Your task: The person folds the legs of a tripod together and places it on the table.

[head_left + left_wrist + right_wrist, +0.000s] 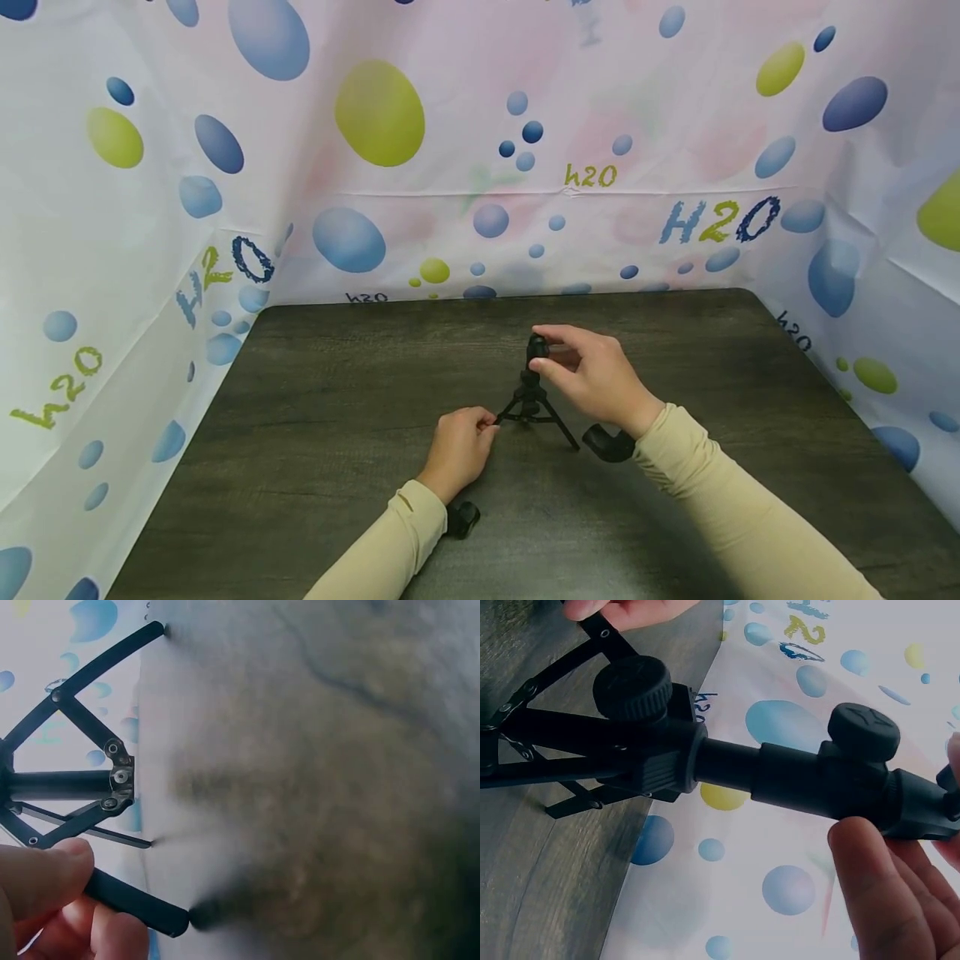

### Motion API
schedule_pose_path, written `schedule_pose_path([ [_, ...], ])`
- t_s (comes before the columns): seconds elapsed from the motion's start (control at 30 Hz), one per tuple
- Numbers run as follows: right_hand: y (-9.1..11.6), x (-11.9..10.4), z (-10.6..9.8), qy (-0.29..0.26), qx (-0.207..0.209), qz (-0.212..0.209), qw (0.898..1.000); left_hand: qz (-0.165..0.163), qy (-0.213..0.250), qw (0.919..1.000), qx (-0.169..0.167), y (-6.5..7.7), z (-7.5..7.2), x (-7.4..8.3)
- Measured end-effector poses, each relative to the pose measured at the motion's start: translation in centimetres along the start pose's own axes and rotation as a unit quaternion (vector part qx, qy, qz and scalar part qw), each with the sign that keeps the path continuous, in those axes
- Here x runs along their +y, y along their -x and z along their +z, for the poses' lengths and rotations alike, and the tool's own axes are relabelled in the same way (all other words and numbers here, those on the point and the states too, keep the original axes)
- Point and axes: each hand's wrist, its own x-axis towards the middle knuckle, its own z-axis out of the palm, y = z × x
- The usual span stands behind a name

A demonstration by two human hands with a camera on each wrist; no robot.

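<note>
A small black tripod point(529, 397) stands upright on the dark tabletop with its legs spread. My left hand point(459, 446) pinches one of its legs point(135, 901) between thumb and fingers, low down near the foot. At the top, my right hand point(596, 375) holds the tripod's head point(922, 806) between thumb and fingers. The right wrist view shows the centre column point(727, 763), an upper knob point(865, 732) and a larger ribbed knob point(632, 688) lower down. Hinged braces point(86, 724) join the legs to the column in the left wrist view.
The dark wood-grain table point(337, 367) ends at a white curtain point(450, 167) with blue and green dots behind and at both sides. Black wrist-worn devices show under the right wrist point(608, 443) and beside the left wrist point(462, 519).
</note>
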Motion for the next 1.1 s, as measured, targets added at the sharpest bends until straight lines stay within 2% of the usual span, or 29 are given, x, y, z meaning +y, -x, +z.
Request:
schedule_pose_path([
  [0.63, 0.04, -0.19, 0.2, 0.015, 0.011, -0.026, 0.999, 0.015, 0.011, 0.9996, 0.021, 0.31, 0.26, -0.28],
  [1.1, 0.12, -0.5, 0.49, 0.017, 0.012, -0.036, 0.999, 0.001, 0.037, 0.9988, 0.033, 0.53, 0.26, -0.25],
])
